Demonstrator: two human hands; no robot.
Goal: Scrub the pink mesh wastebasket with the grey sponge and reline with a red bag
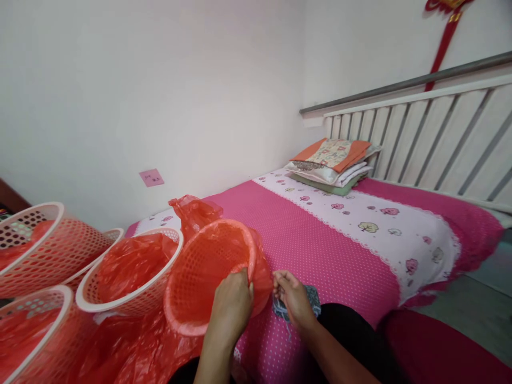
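A perforated plastic basket (252,246) sits tipped toward the right at the near edge of a bed, in front of the person, its mouth turned up and toward the viewer. A thin, translucent red plastic bag (263,274) lines it, folds over the rim and hangs loose outside on the right.

The left hand (234,298) is closed at the near right part of the rim, over the bag's film; its fingertips are hidden from view. The right hand (291,296), just beside it, is partly curled, thumb and forefinger pinched together at the outer edge of the hanging film, the other fingers bent loosely. Right behind this hand, on the bedspread, lies a grey-blue knitted piece (315,303) with a loose strand trailing down.

To the left, close by, stands a pale basket (88,304) with crumpled red film inside. Beyond it are a tilted basket (82,240) and, nearer the viewer, a lower basket (60,304), both holding red film too. More red film (148,346) spreads in front of them, and a bunched piece (196,213) rises behind the lined basket.

The bedspread (340,266) is pink with white dots and a white band of printed trees. A stack of pillows (336,160) rests near the slatted white headboard (420,141). A pink note (152,177) is stuck to the wall.
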